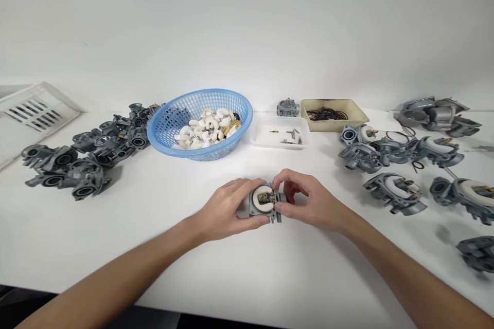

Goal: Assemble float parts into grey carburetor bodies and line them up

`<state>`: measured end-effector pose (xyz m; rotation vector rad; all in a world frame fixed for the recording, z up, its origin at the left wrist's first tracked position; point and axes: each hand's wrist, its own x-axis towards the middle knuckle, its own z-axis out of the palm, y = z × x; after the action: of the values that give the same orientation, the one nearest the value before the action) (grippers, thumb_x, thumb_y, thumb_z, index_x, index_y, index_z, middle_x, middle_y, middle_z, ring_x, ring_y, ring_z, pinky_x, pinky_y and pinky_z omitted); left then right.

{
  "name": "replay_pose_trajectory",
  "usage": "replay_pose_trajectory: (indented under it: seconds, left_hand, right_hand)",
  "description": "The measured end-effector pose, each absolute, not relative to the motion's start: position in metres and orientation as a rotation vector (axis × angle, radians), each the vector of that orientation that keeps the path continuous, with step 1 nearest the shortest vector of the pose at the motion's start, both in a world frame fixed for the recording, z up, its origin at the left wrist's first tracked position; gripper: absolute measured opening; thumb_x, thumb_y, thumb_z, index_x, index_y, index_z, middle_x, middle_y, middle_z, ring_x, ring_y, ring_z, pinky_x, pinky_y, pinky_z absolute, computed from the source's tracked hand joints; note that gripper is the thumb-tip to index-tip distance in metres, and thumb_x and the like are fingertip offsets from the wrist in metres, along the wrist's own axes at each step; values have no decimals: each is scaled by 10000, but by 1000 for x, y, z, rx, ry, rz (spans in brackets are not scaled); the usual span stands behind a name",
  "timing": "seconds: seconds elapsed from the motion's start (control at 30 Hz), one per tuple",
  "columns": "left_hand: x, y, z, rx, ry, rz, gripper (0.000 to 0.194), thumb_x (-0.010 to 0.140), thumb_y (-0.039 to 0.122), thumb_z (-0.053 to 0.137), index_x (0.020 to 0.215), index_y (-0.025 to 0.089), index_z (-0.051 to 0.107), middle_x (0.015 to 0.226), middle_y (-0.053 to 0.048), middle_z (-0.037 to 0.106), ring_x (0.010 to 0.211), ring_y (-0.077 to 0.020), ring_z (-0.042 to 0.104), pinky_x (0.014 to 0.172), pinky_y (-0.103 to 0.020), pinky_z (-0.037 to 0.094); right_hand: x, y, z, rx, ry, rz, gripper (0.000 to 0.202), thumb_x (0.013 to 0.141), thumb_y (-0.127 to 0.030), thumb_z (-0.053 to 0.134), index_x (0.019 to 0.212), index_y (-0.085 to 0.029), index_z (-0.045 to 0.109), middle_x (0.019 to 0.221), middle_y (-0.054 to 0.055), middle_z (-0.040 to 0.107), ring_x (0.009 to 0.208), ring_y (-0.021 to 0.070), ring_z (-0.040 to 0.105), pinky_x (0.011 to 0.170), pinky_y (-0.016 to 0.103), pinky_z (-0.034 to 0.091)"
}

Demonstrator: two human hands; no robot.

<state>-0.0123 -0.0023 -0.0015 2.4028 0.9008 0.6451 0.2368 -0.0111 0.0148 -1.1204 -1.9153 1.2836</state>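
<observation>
A grey metal carburetor body [252, 211] with a white C-shaped float [259, 206] in its open bowl side rests at the front middle of the table. My left hand [231, 208] is closed around its left side, thumb at the near edge and fingers along the far edge. At its right end is my right hand [304, 198], bent around the part, with the thumb near the float's hinge end and the forefinger on the far side. Brass pieces show inside the float's curve. Whether a small pin sits between the right fingertips is too small to tell.
A blue basket [162, 151] holds several white floats. Beside it are a clear tray [262, 139] with small metal pins and a beige tray [332, 124] with black rings. Carburetor bodies [85, 180] pile up at left; float-fitted carburetors [397, 193] lie at right, near bowl covers [436, 115].
</observation>
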Motion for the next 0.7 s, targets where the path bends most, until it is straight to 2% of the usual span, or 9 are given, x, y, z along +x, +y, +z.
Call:
replay_pose_trajectory:
  seconds: [0.37,0.7]
  left_hand:
    - [-12,-2,-1,2440,898,651,557,920,486,692,1385,252,493,1166,-79,708,984,-248,683,867,-367,535]
    - [-15,-2,-4,2451,889,645,578,927,501,687,1395,245,466,1173,-75,695,998,-241,663,870,-364,519]
  right_hand:
    - [239,-11,18,-1104,-1933,1336,217,844,-308,726,997,-254,582,760,-43,570,703,149,548,666,283,449]
    - [237,-13,16,-1116,-1903,1340,250,837,-284,728,1025,-257,566,745,-57,565,689,139,535,670,280,448]
